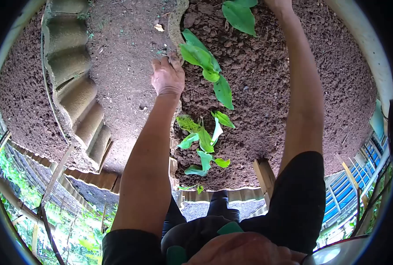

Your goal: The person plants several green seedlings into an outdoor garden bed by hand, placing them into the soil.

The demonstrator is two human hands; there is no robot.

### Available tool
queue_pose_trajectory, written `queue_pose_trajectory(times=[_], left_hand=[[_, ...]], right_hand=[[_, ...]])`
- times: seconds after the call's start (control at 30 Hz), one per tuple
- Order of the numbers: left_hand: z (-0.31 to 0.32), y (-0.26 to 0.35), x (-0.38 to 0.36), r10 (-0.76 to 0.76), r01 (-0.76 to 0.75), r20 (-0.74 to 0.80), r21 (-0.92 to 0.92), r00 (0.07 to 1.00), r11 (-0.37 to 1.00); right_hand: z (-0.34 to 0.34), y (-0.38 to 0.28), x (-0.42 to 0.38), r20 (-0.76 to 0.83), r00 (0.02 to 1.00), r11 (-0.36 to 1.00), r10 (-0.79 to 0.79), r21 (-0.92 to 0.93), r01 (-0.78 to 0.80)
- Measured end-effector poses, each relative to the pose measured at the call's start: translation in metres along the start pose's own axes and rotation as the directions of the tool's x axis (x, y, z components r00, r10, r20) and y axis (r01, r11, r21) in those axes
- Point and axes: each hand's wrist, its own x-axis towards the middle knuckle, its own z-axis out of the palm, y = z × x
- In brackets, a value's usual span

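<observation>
My left hand (167, 77) is at the wavy edging (176, 26) along the side of the soil bed, its fingers bent down over the rim. Just right of it, a plant with broad green leaves (199, 57) leans over the dark, crumbly soil (254, 97). My right arm reaches far forward over the bed. Only the back part of my right hand (279, 4) shows at the top edge, close to another large green leaf (239, 18); its fingers are out of frame.
Nearer my body, smaller leafy plants (205, 139) grow in the bed. A wooden stake (264, 176) stands by the near edge. A bare dirt path (123, 79) runs on the left, bordered by a corrugated edging (75, 84). Pale curved poles (373, 48) frame the right.
</observation>
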Motion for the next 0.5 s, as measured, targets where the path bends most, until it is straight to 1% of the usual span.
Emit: queue_pose_trajectory(times=[0.03,0.13,0.23,0.33,0.43,0.5], left_hand=[[-0.001,0.001,-0.002,0.008,-0.007,-0.01,0.007,1.0,1.0],[-0.002,0.002,-0.003,0.032,-0.032,-0.032,0.001,0.999,0.999],[0.005,-0.004,-0.001,0.062,-0.062,-0.04,0.011,0.997,0.998],[0.006,-0.007,0.0,0.075,-0.074,-0.034,0.042,0.997,0.996],[0.005,-0.006,0.0,0.068,-0.067,-0.021,0.058,0.997,0.996],[0.004,-0.005,-0.001,0.064,-0.062,-0.025,0.064,0.998,0.996]], right_hand=[[0.008,-0.007,0.002,0.014,0.999,0.999,-0.038,-0.005,0.038],[-0.001,-0.068,-0.014,0.06,0.984,0.986,-0.169,0.016,0.169],[0.005,-0.113,-0.028,0.081,0.957,0.959,-0.279,0.076,0.273],[-0.004,-0.1,-0.032,0.074,0.959,0.96,-0.275,0.083,0.268],[-0.014,-0.081,-0.034,0.076,0.971,0.973,-0.228,0.038,0.226],[-0.013,-0.086,-0.033,0.083,0.974,0.978,-0.21,0.009,0.21]])
